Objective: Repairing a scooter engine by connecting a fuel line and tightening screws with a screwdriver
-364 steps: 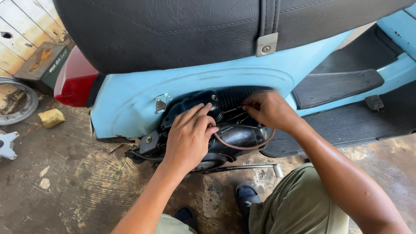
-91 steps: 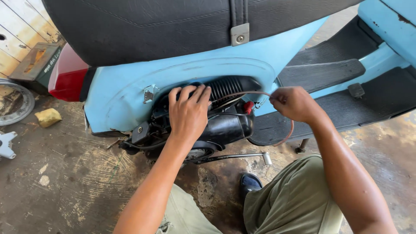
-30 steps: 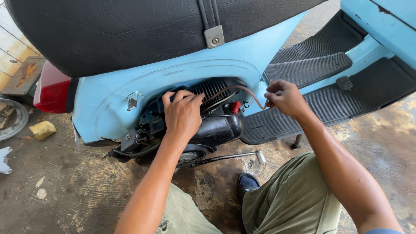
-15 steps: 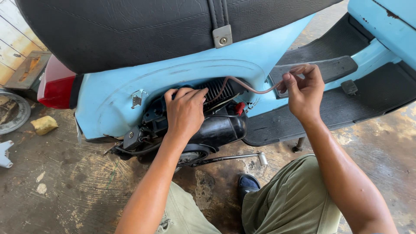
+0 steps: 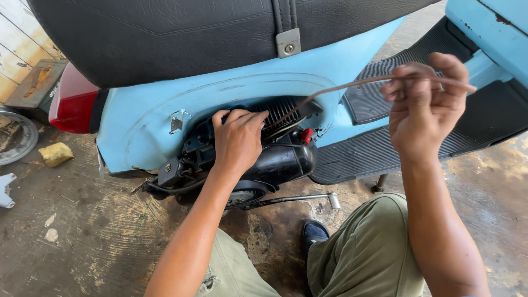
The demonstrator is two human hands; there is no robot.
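Observation:
A light blue scooter [image 5: 236, 88] with a black seat [image 5: 181, 33] stands in front of me, its side engine bay exposed. My left hand [image 5: 237, 140] rests flat on the black engine [image 5: 280, 159], fingers near the cooling fins. My right hand [image 5: 423, 110] is raised to the right, pinching a thin brown hose [image 5: 341, 88]. The hose runs taut from my fingers down to the finned part of the engine, and a short end sticks out past my fingers to the right.
A black ribbed footboard [image 5: 385, 137] lies to the right of the engine. A metal kick lever [image 5: 308, 199] juts out low. On the stained concrete floor at left lie a yellow sponge [image 5: 56, 154], a wheel rim [image 5: 14, 140] and a white part [image 5: 5, 190].
My right hand has risen and moved right, drawing the brown hose further out of the engine bay. My left hand has stayed pressed on the engine.

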